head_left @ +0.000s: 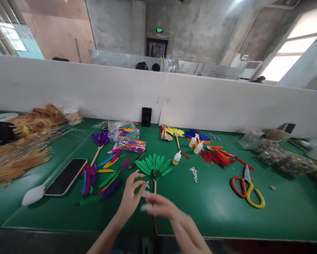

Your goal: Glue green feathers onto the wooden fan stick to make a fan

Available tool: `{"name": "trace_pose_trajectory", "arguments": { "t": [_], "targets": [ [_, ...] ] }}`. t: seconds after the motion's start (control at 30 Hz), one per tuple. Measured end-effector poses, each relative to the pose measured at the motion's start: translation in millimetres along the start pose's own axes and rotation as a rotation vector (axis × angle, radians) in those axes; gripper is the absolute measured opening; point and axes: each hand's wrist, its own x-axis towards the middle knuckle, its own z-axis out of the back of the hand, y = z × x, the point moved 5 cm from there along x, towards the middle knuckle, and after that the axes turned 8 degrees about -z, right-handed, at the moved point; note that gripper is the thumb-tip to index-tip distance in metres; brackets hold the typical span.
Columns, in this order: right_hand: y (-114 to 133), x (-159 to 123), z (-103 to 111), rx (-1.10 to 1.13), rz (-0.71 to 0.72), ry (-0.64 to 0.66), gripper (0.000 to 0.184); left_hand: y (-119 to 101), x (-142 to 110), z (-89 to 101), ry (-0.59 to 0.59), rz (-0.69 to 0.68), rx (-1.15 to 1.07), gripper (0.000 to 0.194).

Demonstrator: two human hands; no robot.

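A green feather fan [154, 165] lies on the table with its thin wooden handle pointing towards me. My left hand [132, 193] is beside that handle, fingers loosely bent and apart, and I see nothing held in it. Over the lower part of the handle is my right hand [169, 211], blurred, its fingers stretched out to the left and partly hiding the stick. A red cord [155, 225] hangs from below the handle over the table's front edge. Nearest beyond the fan stands a small white glue bottle [177, 157].
Loose coloured feathers [112, 180], a purple feather fan [100, 138] and a phone [66, 177] lie to the left. To the right are scissors [247, 188], white beads [193, 174], red feathers [219, 157] and bead bags [293, 162]. A white partition [213, 102] closes the back.
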Motion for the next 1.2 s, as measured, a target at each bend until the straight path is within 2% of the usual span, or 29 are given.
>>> {"name": "trace_pose_trajectory", "arguments": {
  "t": [0.07, 0.17, 0.27, 0.37, 0.5, 0.7, 0.9, 1.07, 1.2],
  "targets": [
    [-13.4, 16.6, 10.6, 0.005, -0.019, -0.142, 0.037, 5.4, -2.0, -4.7, 0.008, -0.005, 0.018, 0.018],
    [-53.7, 44.6, 26.0, 0.115, -0.13, -0.209, 0.045, 8.2, -0.7, -6.2, 0.023, 0.024, 0.067, 0.019],
    [-90.8, 62.8, 36.3, 0.111, -0.199, -0.226, 0.048, 5.5, 6.0, -6.7, 0.037, 0.013, 0.068, 0.025],
    [-108.1, 72.4, 39.6, 0.114, -0.188, -0.228, 0.047, 2.7, 14.4, -10.8, 0.055, -0.029, 0.045, 0.021],
    [-114.7, 79.6, 40.2, 0.11, -0.164, -0.232, 0.045, 4.4, 19.5, -17.9, 0.033, -0.019, 0.06, 0.016],
    [-120.0, 79.7, 42.2, 0.056, -0.159, -0.272, 0.043, 12.3, 19.1, -21.3, -0.015, -0.011, 0.045, 0.033],
    [-119.6, 76.2, 40.7, 0.043, -0.149, -0.277, 0.042, 14.5, 20.6, -18.9, -0.014, 0.015, 0.019, 0.016],
    [-113.1, 75.3, 41.5, 0.066, -0.133, -0.287, 0.044, 5.5, 24.7, -16.7, -0.016, 0.018, -0.057, 0.036],
    [-108.5, 74.5, 41.6, 0.059, -0.111, -0.282, 0.042, 1.9, 25.7, -18.5, 0.025, 0.046, -0.102, 0.019]
  ]
}}
